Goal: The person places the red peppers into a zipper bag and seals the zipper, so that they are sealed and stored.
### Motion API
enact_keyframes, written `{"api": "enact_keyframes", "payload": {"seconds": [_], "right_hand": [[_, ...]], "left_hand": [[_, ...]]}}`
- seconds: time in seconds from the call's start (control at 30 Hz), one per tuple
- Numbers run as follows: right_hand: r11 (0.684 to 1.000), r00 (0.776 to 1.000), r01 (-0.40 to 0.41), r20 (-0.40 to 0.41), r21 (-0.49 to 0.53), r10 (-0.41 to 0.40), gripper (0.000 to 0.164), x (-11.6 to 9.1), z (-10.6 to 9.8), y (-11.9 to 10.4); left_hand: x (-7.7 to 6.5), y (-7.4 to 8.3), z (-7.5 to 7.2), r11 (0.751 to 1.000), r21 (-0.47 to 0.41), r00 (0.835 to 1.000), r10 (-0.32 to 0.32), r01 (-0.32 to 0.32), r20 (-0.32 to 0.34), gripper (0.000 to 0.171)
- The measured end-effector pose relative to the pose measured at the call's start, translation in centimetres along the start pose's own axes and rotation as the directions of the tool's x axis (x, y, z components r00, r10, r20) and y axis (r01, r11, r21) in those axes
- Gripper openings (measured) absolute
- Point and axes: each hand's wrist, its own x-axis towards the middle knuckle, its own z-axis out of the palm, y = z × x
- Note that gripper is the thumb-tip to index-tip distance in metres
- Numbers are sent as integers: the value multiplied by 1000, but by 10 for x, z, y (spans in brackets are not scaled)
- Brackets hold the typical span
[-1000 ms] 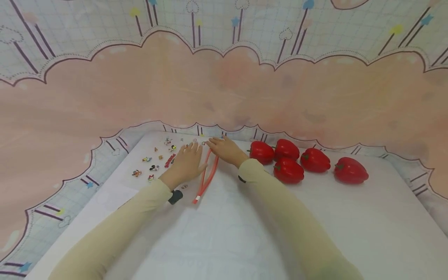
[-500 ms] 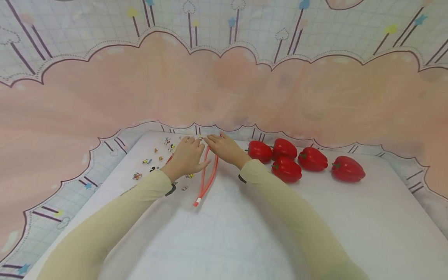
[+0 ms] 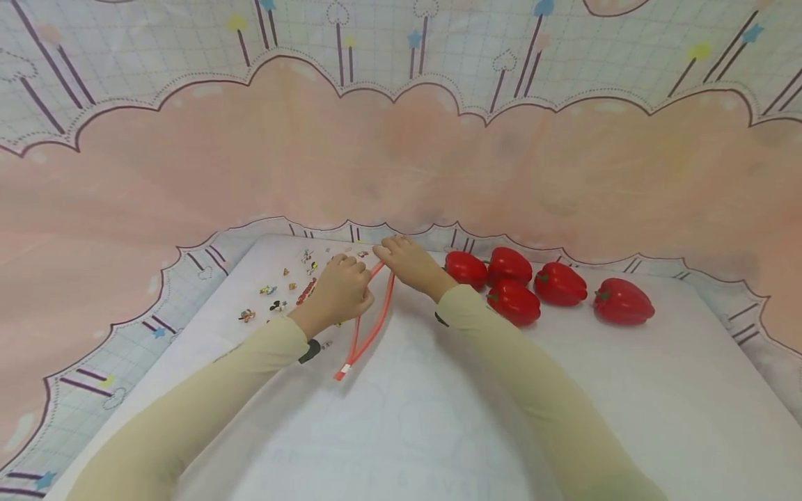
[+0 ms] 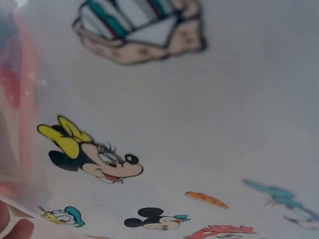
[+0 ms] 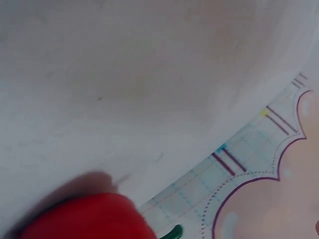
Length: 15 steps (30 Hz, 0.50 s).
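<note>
A clear plastic pouch [image 3: 381, 320] with a coral, zipper-like edge and cartoon prints lies toward the table's far side. In the head view my left hand [image 3: 341, 292] grips it near the coral edge, with curled fingers. My right hand [image 3: 410, 264] pinches the far end of the coral strip. Minnie and Mickey prints on the pouch [image 4: 112, 164] fill the left wrist view. Fingertips [image 4: 17, 231] show at its lower left corner, beside the coral edge. The fingers' undersides are hidden, and the right wrist view shows no hand clearly.
Several red bell peppers [image 3: 514, 303] lie right of my right hand; one pepper [image 5: 89, 219] appears in the right wrist view. A white table [image 3: 401, 424] runs under everything. Behind its far edge hangs a patterned curtain [image 3: 401, 167].
My left hand's fingers have curled from a flatter pose onto the pouch. My right fingers have curled too and shifted slightly right. The pouch's near coral tip has slid toward me and left.
</note>
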Motion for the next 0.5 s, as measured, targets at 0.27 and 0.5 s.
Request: {"api": "enact_keyframes", "payload": {"seconds": [0.27, 0.5], "right_hand": [[995, 998, -34, 46, -97, 39, 54, -7, 10, 15], [992, 998, -3, 58, -125, 10, 52, -7, 11, 15]], "left_hand": [[-1, 10, -12, 999, 5, 997, -41, 42, -59, 14], [1, 14, -30, 998, 1, 996, -67, 67, -63, 13]]}}
